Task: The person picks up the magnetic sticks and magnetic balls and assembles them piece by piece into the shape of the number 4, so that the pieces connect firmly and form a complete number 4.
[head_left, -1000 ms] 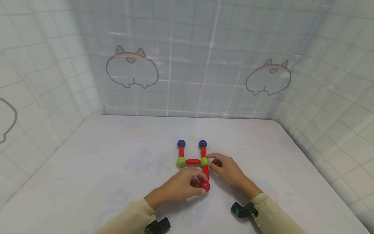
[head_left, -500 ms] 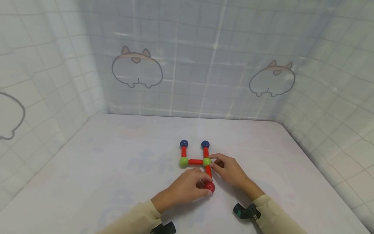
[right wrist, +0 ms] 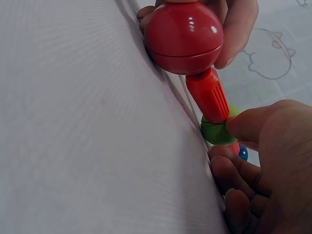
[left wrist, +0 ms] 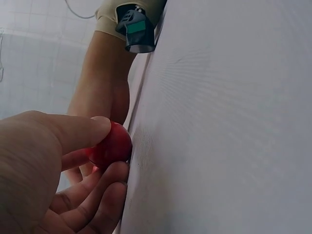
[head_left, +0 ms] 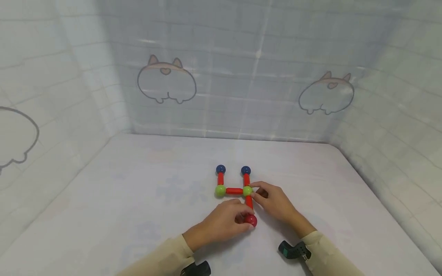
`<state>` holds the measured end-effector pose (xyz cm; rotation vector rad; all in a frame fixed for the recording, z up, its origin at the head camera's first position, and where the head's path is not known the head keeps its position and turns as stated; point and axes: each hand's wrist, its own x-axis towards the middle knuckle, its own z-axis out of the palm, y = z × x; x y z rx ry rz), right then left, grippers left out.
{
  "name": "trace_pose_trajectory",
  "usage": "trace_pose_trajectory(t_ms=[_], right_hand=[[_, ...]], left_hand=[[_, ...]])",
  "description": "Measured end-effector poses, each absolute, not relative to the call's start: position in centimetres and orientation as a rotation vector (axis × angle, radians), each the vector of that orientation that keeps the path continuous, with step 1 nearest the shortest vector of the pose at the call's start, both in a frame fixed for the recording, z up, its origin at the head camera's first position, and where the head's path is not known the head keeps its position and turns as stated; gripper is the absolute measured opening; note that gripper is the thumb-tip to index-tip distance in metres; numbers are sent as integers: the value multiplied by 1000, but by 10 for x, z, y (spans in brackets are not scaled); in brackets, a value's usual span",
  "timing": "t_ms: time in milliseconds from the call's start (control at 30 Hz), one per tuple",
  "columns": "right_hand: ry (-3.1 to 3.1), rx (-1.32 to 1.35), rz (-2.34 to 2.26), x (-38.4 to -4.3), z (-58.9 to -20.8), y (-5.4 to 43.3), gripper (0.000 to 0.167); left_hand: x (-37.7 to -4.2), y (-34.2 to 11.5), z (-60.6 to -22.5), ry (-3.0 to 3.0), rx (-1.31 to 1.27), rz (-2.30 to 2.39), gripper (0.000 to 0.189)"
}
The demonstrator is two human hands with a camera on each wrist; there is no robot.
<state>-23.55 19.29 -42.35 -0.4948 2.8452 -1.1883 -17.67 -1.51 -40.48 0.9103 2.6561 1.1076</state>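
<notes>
A flat figure of red rods and coloured balls lies on the white table. My left hand (head_left: 224, 222) pinches a red ball (head_left: 251, 220) at its near end, thumb and fingers round it. A short red rod (head_left: 249, 201) joins that ball to a green ball (head_left: 247, 190), which my right hand (head_left: 274, 201) holds between thumb and fingers. A crosswise red rod (head_left: 234, 191) leads to another green ball (head_left: 220, 190). From both green balls, rods run away from me to a left blue ball (head_left: 220, 169) and a right blue ball (head_left: 246, 170).
The white table (head_left: 165, 161) stretches around the figure. Pale grid-patterned curtains (head_left: 241, 76) with cartoon outlines enclose the back and both sides. Dark wrist devices, such as the right one (head_left: 293, 250), sit at both cuffs.
The head view has shifted slightly, so everything appears farther right. The red ball and left hand sit a little more to the right relative to the green ball. Both holds stay the same.
</notes>
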Motion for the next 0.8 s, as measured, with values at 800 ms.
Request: trace_pose_trajectory(t_ms=[800], right_hand=[[2843,-509,-1199,-234,-424,193,33]], left_hand=[[-177,-15,-411,2646,879,1169,30]])
